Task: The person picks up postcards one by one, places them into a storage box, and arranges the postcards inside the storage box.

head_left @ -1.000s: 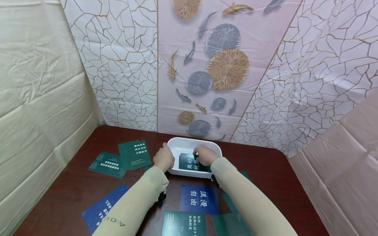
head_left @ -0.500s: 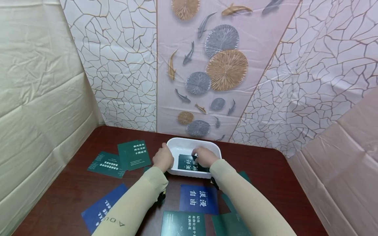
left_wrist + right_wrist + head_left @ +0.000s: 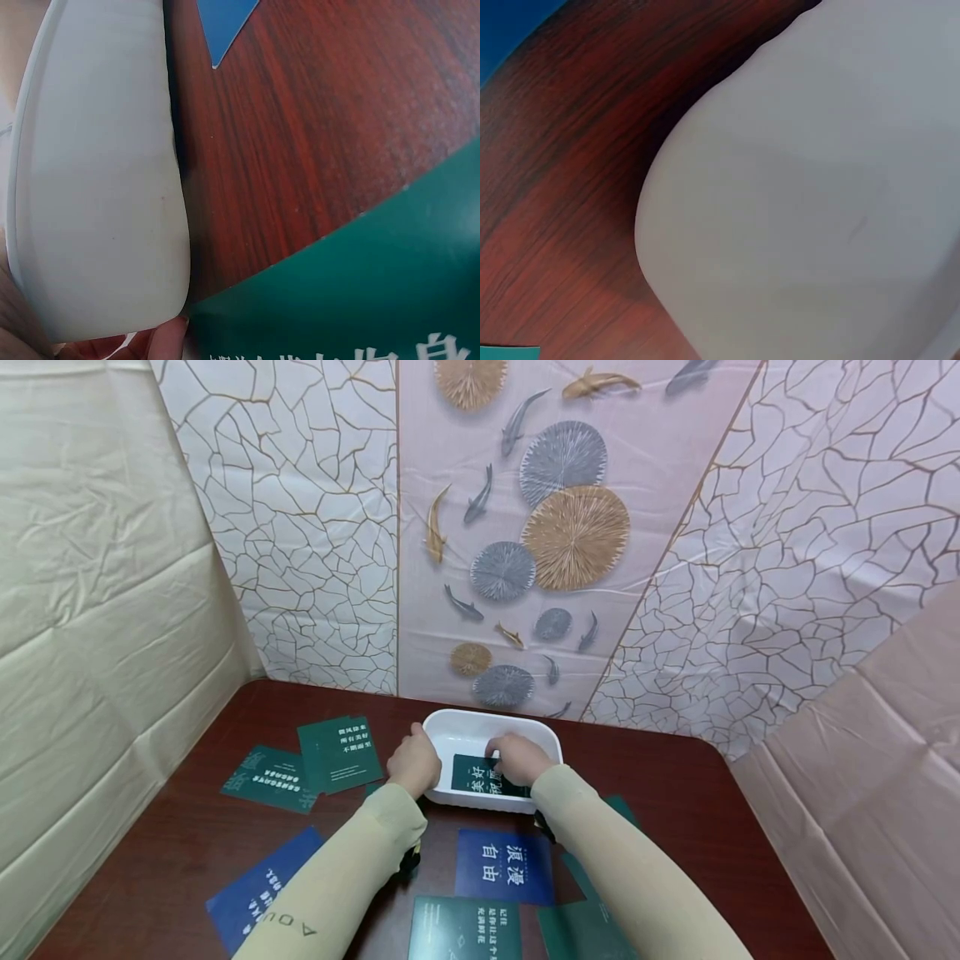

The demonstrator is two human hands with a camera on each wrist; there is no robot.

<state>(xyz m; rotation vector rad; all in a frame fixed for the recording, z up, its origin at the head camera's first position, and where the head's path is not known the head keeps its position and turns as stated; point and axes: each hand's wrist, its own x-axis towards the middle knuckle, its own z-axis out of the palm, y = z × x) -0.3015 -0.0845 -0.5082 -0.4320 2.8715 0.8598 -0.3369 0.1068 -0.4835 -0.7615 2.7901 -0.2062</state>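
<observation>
A white plastic tray (image 3: 459, 720) stands near the back of the dark red-brown table. My left hand (image 3: 415, 762) grips its left end, with fingers at the tray's edge in the left wrist view. Inside the tray a dark green card (image 3: 472, 770) with white characters lies along the front wall. My right hand (image 3: 521, 758) reaches into the tray over the right side, its curled fingers holding the card at its far edge. The hand covers the card's upper right part. The right wrist view shows the tray's outer wall (image 3: 780, 210) but no fingers.
Green cards (image 3: 341, 756) lie left of the tray, with a blue card (image 3: 262, 889) nearer. In front are another blue card (image 3: 504, 866) and a green card (image 3: 465, 931). More green cards (image 3: 585, 931) lie partly under the right sleeve. Fabric walls surround the table (image 3: 645, 768).
The green card in the tray has shifted slightly left and toward the front wall, and its right hand hold has moved slightly left. The left hand stays at the tray's end.
</observation>
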